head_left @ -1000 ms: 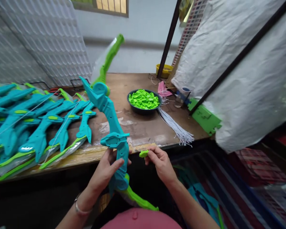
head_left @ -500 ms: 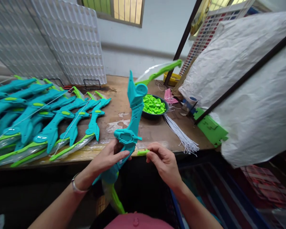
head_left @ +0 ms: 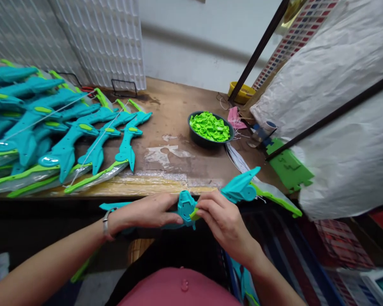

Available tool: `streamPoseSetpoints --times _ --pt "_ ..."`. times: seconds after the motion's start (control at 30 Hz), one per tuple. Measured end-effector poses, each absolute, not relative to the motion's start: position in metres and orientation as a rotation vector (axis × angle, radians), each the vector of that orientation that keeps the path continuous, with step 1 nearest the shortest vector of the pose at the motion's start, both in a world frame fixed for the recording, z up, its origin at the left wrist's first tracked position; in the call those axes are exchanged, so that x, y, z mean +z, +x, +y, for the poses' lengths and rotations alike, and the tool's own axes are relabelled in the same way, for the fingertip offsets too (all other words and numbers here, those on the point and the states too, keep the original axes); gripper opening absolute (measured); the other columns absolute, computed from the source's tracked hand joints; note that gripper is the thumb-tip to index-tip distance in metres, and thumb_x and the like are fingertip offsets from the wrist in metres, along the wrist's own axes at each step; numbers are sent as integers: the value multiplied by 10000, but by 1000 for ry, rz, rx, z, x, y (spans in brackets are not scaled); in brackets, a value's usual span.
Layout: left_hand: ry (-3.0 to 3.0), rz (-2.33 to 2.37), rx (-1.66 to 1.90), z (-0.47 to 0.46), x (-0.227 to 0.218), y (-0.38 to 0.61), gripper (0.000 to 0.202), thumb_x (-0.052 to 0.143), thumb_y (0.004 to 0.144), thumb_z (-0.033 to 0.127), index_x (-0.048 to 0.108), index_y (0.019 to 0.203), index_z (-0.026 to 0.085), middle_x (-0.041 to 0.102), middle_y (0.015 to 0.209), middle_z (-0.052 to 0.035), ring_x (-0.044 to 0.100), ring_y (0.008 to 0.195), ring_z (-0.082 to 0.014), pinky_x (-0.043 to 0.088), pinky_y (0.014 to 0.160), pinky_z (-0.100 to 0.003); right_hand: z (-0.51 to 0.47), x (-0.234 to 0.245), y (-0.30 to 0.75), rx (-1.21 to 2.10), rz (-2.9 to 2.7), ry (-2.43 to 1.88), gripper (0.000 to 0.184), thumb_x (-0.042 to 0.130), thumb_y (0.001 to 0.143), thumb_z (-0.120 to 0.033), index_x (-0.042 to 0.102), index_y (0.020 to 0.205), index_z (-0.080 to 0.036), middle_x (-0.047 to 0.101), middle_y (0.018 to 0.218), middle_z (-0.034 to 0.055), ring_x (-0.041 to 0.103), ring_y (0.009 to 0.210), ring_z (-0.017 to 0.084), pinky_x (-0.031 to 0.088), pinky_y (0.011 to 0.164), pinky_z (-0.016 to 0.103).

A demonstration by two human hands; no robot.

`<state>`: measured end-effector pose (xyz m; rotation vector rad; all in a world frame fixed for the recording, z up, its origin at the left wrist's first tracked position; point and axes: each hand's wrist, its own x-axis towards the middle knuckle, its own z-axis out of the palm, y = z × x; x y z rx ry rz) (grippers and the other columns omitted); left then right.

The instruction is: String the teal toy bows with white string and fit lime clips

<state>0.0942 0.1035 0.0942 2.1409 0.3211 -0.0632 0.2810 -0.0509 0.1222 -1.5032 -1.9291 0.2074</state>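
Head view. Blue toy bow, one: crosswise at desk edge, left hand grip grasping near its recess, seemingly to steady it. Green insert, one: pinched by right hand beside the recess, seemingly for fine control. Bowl: on desk, presumably for reach.

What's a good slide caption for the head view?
Left hand holds a teal toy bow; right hand holds a green insert at its middle.

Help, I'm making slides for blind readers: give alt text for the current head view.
The left hand holds a teal bow while the right hand pinches a green piece at its middle. On the table beyond are more bows, at left, and a bowl of green parts.
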Motion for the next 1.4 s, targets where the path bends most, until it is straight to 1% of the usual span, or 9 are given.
streamPoseSetpoints --times 0.13,0.33,0.53,0.7,0.93,1.1,1.23,1.3,1.4 --pt "2278 395 -232 100 98 97 290 627 904 471 668 962 190 715 922 -55 631 795 -234 433 695 -316 -51 110 280 323 -1960 -1601 153 527 1045 -200 652 958 -191 633 927 48 610 847 164 494 747 288" --pt "2368 403 -246 96 101 101 292 639 887 472 705 945 193 732 888 -78 650 763 -249 410 643 -309 -47 100 278 384 -1976 -1616 170 530 1045 -238 685 982 -207 625 911 50 607 813 166 493 715 287" --pt "2473 417 -317 96 102 102 335 647 901 489 742 905 167 750 833 -114 665 705 -270 371 574 -315 -45 91 270 280 -1975 -1608 175 525 1044 -242 687 983 -211 633 921 65 624 838 182 513 715 305" --pt "2504 380 -348 95 95 101 481 608 920 621 742 938 159 763 874 -136 708 761 -295 410 592 -309 -52 75 266 253 -1870 -1600 87 582 1018 -234 635 1084 -213 636 983 68 637 915 196 534 777 320" --pt "2541 305 -418 87 81 105 520 558 950 632 740 966 145 765 888 -157 727 782 -314 430 604 -310 -67 49 272 379 -1701 -1620 222 695 960 -319 602 1139 -224 600 1087 71 624 978 195 543 832 331" --pt "2543 257 -468 84 66 114 523 566 933 651 743 971 160 773 917 -149 741 803 -307 456 630 -307 -75 38 271 442 -1626 -1635 108 689 958 -320 636 1002 -237 589 1097 65 628 997 197 542 860 346" --pt "2584 248 -416 80 57 119 480 579 943 596 745 971 146 772 900 -162 749 803 -329 491 658 -335 -79 31 268 518 -1556 -1693 63 671 950 -267 624 952 -225 586 1203 89 618 1089 217 525 932 375" --pt "2610 267 -385 77 54 121 425 607 942 537 746 941 136 770 891 -171 750 821 -335 515 704 -351 -79 25 270 586 -1505 -1736 154 678 928 -258 607 1060 -226 595 1251 101 616 1105 227 525 950 395" --pt "2613 287 -406 74 53 126 350 642 927 471 751 915 138 774 902 -169 754 849 -329 535 755 -357 -76 16 275 735 -1485 -1819 432 673 915 -275 524 1318 -228 634 1238 101 631 1095 233 530 953 413"
